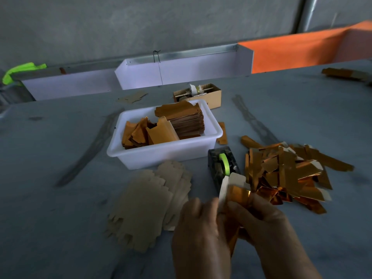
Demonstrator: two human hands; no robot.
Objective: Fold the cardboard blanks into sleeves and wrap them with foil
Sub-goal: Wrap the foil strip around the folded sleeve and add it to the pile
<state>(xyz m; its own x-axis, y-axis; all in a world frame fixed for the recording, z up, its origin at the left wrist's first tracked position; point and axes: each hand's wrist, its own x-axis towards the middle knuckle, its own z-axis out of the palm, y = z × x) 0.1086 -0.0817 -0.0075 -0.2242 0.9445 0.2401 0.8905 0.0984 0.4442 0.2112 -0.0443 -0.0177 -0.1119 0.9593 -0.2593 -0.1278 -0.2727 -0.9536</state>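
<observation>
Both hands hold one folded cardboard sleeve (pixel 234 181) upright near the table's front, its lower part wrapped in shiny gold foil. My left hand (pixel 198 224) grips its left side and my right hand (pixel 261 216) grips its right side. Flat tan cardboard blanks (pixel 149 202) lie fanned out just left of my hands. A heap of foil-wrapped sleeves (pixel 289 174) lies to the right. A white tub (pixel 161 152) behind holds stacked gold-faced blanks (pixel 187 119).
A black tape dispenser (pixel 223 166) with a green roll stands between the tub and the heap. A small brown box (pixel 198 94) sits behind the tub. White and orange panels (pixel 181 71) line the table's far edge.
</observation>
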